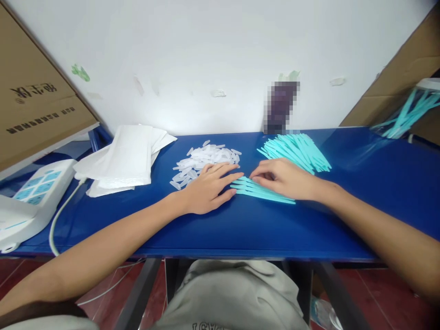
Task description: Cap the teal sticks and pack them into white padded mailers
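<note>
Left hand [206, 190] and right hand [283, 178] lying flat, pressing few slim turquoise plastic sticks [261, 191] on blue bench [240, 229]; bigger turquoise stick heap [299, 151] and small clear plastic caps [204, 160] waiting untouched.

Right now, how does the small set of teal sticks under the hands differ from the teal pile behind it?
The small set is a few sticks lying flat, touched by the left hand and right hand; the teal pile is far larger, heaped and untouched. Both share colour and the blue table.

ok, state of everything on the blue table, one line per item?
left hand: flat, fingertips on the small teal row
right hand: resting on the same row
small teal row: lined up side by side
teal stick pile: loose heap
clear caps: scattered heap
white bags: stacked, fanned
sealer: idle, cord hanging
</note>
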Demonstrator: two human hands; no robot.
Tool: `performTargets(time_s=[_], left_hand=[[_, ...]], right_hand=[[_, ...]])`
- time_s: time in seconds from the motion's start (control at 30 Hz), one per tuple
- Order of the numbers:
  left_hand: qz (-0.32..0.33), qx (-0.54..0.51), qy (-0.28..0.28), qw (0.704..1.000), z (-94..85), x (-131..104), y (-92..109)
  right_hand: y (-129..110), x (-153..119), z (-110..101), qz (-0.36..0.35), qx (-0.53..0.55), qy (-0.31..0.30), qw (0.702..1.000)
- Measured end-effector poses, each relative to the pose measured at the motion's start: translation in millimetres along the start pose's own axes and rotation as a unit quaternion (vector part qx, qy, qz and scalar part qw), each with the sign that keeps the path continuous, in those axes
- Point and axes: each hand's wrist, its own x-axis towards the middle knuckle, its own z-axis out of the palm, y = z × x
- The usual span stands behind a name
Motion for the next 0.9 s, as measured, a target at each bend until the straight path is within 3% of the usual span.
performTargets(time_s=[0.33,0.4,0.47,0.53,0.63,0.9], left_hand=[[0.011,-0.015,-0.013,1.0,-2.0,0,-2],[0.014,-0.014,-0.004,1.0,-1.7,0,-1],[0.016,-0.012,0.005,1.0,-1.4,0,-1],[0.017,-0.01,0.008,1.0,-1.2,0,-1],[0.016,-0.004,0.001,1.0,-1.6,0,0],[0.027,-0.008,0.006,1.0,-2.4,0,0]], right_hand=[[-7,0,-3,0.04,0.138,-0.014,0.99],[-3,0,-4,0.057,0.088,0.041,0.994],[5,-1,-4,0.075,-0.034,0.104,0.991],[15,-2,-5,0.099,-0.159,0.13,0.974],[31,-3,-4,0.134,-0.236,0.105,0.957],[44,-2,0,0.108,-0.217,0.059,0.969]])
